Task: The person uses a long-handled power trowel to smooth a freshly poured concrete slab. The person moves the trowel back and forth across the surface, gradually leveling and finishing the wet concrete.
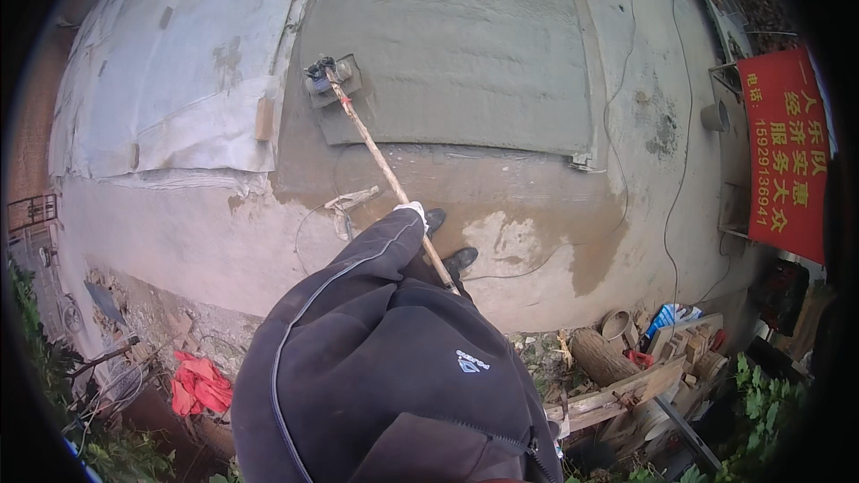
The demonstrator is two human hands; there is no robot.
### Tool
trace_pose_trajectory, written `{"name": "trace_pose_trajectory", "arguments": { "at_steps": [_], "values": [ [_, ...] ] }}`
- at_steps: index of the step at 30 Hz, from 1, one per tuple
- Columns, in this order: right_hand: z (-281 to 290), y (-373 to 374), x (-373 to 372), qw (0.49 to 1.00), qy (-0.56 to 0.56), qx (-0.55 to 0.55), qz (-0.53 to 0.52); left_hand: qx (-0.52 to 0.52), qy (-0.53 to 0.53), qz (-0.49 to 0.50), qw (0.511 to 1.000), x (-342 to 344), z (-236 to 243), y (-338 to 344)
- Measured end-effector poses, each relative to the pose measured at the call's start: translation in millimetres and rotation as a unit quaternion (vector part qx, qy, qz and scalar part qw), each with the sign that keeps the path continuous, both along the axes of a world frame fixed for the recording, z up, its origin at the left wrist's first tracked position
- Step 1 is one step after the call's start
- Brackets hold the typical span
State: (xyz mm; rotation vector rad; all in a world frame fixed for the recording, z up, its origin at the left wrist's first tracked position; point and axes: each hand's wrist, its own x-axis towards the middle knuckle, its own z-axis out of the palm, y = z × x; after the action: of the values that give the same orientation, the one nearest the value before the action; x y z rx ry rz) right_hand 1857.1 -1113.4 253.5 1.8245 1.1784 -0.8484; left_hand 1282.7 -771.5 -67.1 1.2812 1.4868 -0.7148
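Note:
My left hand (411,208), in a white glove, is closed around a long wooden pole (372,142) with red binding near its far end. The pole slants away to the left. At its far end a dark motor-like unit (319,77) sits on a flat plate (349,73), resting at the left edge of a slab of wet grey concrete (456,45). The pole's near end passes behind my dark jacket (394,349). My right hand is not visible. My dark shoes (461,259) stand on the damp ground just beyond the jacket.
Pale sheeting (188,80) covers the area left of the slab, with a wooden block (264,118) on it. A black cable (684,152) runs along the right. A red banner (787,152) hangs far right. Logs (601,356) and scrap lie near right; a red cloth (199,383) near left.

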Motion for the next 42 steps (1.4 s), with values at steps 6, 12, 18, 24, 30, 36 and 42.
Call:
{"name": "trace_pose_trajectory", "arguments": {
  "at_steps": [6, 12, 18, 24, 30, 36, 42],
  "values": [
    [-23, 78, -59, 0.997, 0.066, 0.018, 0.039, 0.123, 0.075, -0.288, 0.947, -100, 23, 93],
    [44, 109, -78, 0.996, 0.085, 0.019, -0.005, 0.142, 0.088, -0.231, 0.959, -96, -3, 103],
    [118, 140, -104, 0.999, -0.028, 0.034, -0.023, 0.106, 0.070, -0.285, 0.950, -38, 64, 99],
    [109, 138, -75, 0.998, -0.033, 0.003, 0.054, 0.103, 0.048, -0.385, 0.916, -31, 76, 89],
    [133, 150, -86, 0.997, -0.063, 0.034, -0.006, 0.116, 0.042, -0.344, 0.931, -20, 66, 83],
    [108, 124, -46, 0.998, -0.046, 0.028, 0.035, 0.122, 0.026, -0.316, 0.941, -2, 52, 79],
    [135, 137, -54, 0.996, 0.020, 0.058, 0.070, 0.106, 0.041, -0.219, 0.969, 4, 31, 66]
  ]
}}
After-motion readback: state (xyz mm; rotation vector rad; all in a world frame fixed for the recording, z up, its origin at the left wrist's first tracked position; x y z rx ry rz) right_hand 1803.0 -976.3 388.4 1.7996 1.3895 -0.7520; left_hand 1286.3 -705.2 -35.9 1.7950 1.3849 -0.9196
